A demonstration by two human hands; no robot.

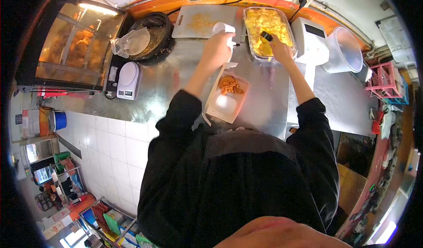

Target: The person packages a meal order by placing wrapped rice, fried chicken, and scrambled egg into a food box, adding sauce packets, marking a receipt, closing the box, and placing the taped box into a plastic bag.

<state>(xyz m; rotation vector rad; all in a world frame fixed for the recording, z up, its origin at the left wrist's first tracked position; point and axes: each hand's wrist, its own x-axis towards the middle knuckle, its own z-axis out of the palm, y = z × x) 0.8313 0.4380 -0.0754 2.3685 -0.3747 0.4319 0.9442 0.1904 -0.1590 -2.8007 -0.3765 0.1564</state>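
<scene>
A tray of yellow food (257, 25) stands at the back of the metal counter. My right hand (281, 49) is over its right part, closed on a black-handled utensil (266, 36) whose lower end is hidden. To the left, my left hand (217, 49) is wrapped round a white container (224, 28), just in front of the cutting board. Below my hands lies an open paper box (240, 99) with reddish-brown food (230, 85) and a round white portion (226, 101) inside.
A cutting board (187, 21) with crumbs, a black pan (163, 36) with a plastic bag, a kitchen scale (128, 80) and a lit display case (75, 41) are on the left. At right stand a white machine (310, 41) and a plastic bucket (346, 49).
</scene>
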